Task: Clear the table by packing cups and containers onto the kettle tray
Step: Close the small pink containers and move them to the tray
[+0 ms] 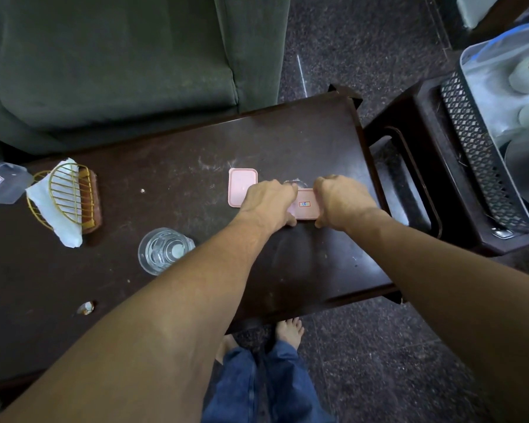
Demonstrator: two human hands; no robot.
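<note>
The left hand (268, 203) and the right hand (341, 203) were both on one small pink box (306, 207). The left hand held the box's left end, with its fingers curled over the far side and its thumb on the near side. The right hand held the right end the same way. The two hands were close, with only the middle of the box showing between them. The box lay flat on the dark table (303, 138), near the table's right end. Its long side ran from left to right, from one hand to the other. A little label with a red edge faced up on its top.

At the far left edge of the table sat a clear box (3, 186) with a small sticker. Just beside it was a gold wire basket (71, 193) with a white paper napkin (48, 209) in it, and the napkin hung out at the front. A clear glass (162, 250) stood upright nearer the person, beside the left arm. A small shiny scrap (86, 308) lay near the front edge. A flat pink lid (241, 183) lay just left of the pink box, partly under the left hand. Its long side pointed away from the person.

Behind the table was a green sofa (119, 56). On the right, apart from the table, stood a black basket (477, 154) full of holes.
</note>
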